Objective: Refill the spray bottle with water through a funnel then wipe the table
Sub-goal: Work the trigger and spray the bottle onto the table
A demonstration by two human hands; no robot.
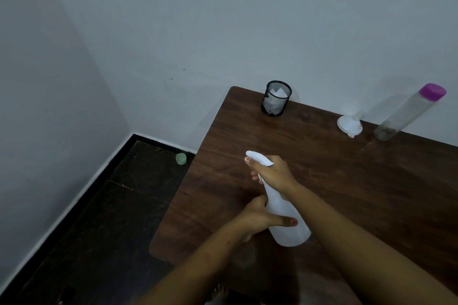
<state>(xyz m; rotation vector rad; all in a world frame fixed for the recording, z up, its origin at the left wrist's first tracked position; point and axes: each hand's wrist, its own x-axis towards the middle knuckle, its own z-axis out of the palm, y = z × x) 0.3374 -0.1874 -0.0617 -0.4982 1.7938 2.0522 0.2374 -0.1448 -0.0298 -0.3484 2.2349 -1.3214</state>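
A white spray bottle [285,218] is held with both hands over the near left part of the dark wooden table [347,181]. The bottle is tilted, its base toward the viewer and its head pointing up and to the left. The left hand [260,218] is wrapped around the lower body of the bottle, the thumb laid across its front and the fingers curled behind it. The right hand [275,174] is closed around the neck and the spray head, the fingers folded over the trigger side. Whether the base of the bottle touches the table cannot be told.

A white funnel [349,125] is seen at the far edge of the table, lying against the wall, well apart from the bottle. Just to its right a clear, tall water bottle [406,114] with a purple cap [432,91] is stood, closed. A black mesh cup [275,98] is placed at the far left corner of the table, with white paper [277,95] or cloth seen inside it; which of the two cannot be told.

Off the table, a small pale green object [181,158] is seen on the dark floor [111,218], near the wall [223,20].
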